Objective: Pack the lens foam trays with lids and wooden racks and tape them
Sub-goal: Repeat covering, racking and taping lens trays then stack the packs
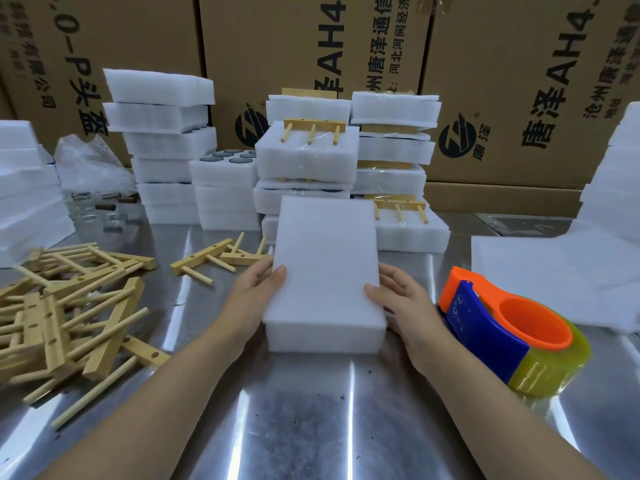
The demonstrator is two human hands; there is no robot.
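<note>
Racks (114,327) — foam tray (325,271) — tape dispenser (485,323)

Left hand (258,289) and right hand (403,299) bare. Both forearms bare too, right down to the near edge of the counter (311,427). Fingers (280,273) slim, thumb nails short and plain. Forearms slender and smooth, looking wider toward the counter's near edge.

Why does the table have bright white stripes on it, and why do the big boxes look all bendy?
Head view: the stripes are glare, lights reflecting off the shiny metal table; head view again: the cardboard boxes lean and curve because the wide-angle lens bends things near the edges; the foam block in the middle looks sharp.
</note>
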